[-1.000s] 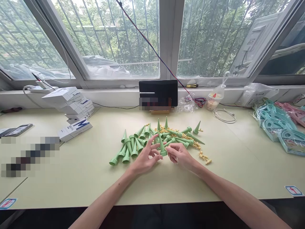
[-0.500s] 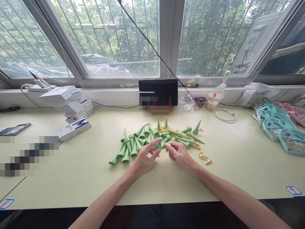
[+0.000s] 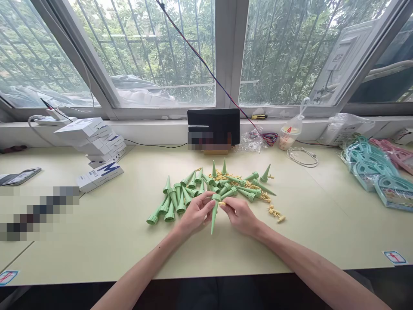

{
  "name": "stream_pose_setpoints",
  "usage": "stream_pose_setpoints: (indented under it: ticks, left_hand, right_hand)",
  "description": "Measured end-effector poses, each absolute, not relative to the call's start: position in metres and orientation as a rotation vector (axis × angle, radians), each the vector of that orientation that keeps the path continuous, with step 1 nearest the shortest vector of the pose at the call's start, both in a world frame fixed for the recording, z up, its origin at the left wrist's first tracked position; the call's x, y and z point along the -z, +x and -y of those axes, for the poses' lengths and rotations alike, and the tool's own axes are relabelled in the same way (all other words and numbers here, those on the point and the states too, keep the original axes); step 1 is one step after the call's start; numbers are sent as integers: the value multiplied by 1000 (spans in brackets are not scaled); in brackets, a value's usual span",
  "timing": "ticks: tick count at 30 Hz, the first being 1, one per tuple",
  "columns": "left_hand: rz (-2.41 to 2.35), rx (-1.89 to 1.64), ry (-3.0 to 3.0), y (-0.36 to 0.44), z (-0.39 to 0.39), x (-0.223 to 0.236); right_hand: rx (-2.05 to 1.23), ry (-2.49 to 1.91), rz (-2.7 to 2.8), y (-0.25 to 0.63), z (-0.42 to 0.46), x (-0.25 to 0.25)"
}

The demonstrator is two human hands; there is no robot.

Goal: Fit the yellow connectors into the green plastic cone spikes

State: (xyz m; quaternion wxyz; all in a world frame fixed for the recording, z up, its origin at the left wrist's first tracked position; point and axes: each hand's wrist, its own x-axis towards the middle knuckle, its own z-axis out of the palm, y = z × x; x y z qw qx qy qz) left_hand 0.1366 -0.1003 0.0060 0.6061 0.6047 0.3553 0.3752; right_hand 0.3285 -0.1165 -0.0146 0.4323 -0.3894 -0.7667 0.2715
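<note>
On the tabletop [image 3: 245,254], green spikes [image 3: 229,192] are heaped before the black screen [image 3: 213,122]. Farther from the screen, the left hand [image 3: 195,214] and right hand [image 3: 242,215] are held close together: by the left fingers a single spike [image 3: 214,214] is grasped, tip away from the screen; by the right fingers a yellow peg [image 3: 222,203] is pinched.

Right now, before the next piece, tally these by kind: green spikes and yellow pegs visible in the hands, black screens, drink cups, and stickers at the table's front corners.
Green spike in the left hand: 1
Yellow peg at the right hand's fingertips: 1
Black screen: 1
Drink cup: 1
Stickers: 2
Total: 6
</note>
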Motion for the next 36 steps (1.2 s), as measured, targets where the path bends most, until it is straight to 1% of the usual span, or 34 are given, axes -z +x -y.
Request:
stream_pose_setpoints:
  ticks: [3, 8, 11, 14, 21, 29, 36]
  left_hand:
    - [-844, -901, 1454, 136, 99, 0]
    - [-900, -931, 1548, 135, 100, 5]
    - [-925, -947, 1587, 136, 101, 5]
    - [-927, -949, 1577, 137, 101, 5]
    - [-880, -917, 1512, 137, 100, 2]
    - [-760, -703, 1257, 137, 102, -7]
    - [-725, -668, 1234, 136, 101, -6]
  right_hand:
    - [-813, -990, 1818, 326, 117, 13]
    - [-1331, -1019, 1584, 324, 117, 9]
    - [-1476, -992, 1483, 323, 117, 7]
    - [-1491, -985, 1458, 322, 117, 7]
    - [-1392, -1001, 1520, 322, 118, 5]
    - [-1280, -892, 1631, 323, 122, 4]
    - [-1184, -866, 1681, 323, 121, 9]
